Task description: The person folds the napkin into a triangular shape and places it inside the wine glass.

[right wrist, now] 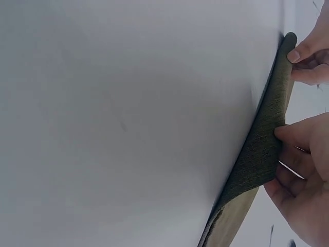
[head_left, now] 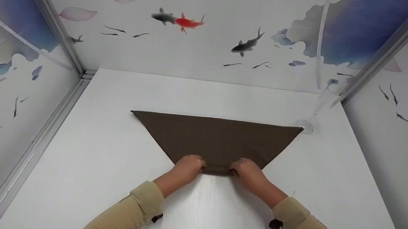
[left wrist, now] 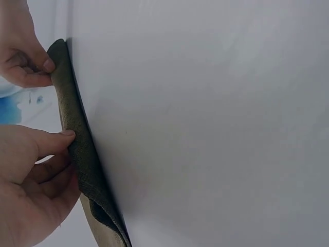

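A dark brown cloth (head_left: 213,139) lies on the white table, its long straight edge at the far side and its slanted sides narrowing toward me. Along the short near edge the fabric is folded over into a narrow strip. My left hand (head_left: 188,167) pinches the left part of this strip, and my right hand (head_left: 249,173) pinches the right part. From the left wrist view, the left thumb presses on the rolled fold (left wrist: 82,149) with fingers behind it. A loose flap of fabric (right wrist: 257,159) hangs beside the right fingers in the right wrist view.
Walls printed with fish and lotus leaves enclose the white table (head_left: 87,137) at the back and both sides. A clear round disc (head_left: 305,126) sits by the cloth's far right corner. Metal rails (head_left: 45,130) run along the left side.
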### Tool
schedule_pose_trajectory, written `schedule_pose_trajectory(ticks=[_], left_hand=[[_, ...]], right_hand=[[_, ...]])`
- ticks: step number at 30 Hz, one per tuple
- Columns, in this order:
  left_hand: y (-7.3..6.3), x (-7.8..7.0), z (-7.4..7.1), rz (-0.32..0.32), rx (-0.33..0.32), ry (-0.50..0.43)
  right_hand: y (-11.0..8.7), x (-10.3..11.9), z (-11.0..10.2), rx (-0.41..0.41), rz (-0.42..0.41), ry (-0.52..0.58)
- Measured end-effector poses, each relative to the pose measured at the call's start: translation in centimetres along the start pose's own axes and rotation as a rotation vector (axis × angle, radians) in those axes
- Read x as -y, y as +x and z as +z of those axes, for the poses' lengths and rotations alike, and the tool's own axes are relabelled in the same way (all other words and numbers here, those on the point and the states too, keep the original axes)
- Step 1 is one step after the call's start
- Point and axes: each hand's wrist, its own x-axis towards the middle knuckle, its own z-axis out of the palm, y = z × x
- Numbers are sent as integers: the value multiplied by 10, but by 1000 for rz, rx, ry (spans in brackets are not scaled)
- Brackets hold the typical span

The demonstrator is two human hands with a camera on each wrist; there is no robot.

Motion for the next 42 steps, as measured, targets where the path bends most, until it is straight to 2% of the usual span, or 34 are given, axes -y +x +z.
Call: schedule_pose_trajectory(ticks=[4,7,11,14,16,22,28,36,42], left_hand=[[3,1,0,-23,-14,-50],[7,2,1,-20,-43,-45],[11,3,2,21,-69,85],[11,3,3,54,-58,178],[10,2,3,70,-44,202],[7,1,2,69,-3,150],[6,-2,1,54,24,182],[-1,-5,2,54,-6,148],[-5,-6,-1,36,23,101]], right_hand=[[2,0,1,2,101,98],[4,-1,1,-16,121,110],[7,-3,1,-35,84,33],[9,-3,2,-20,45,-38],[8,-3,2,1,19,-82],[7,-3,4,29,-25,-137],[5,-5,5,48,-49,-168],[-2,-2,3,62,-18,-124],[-6,1,-1,65,1,-112]])
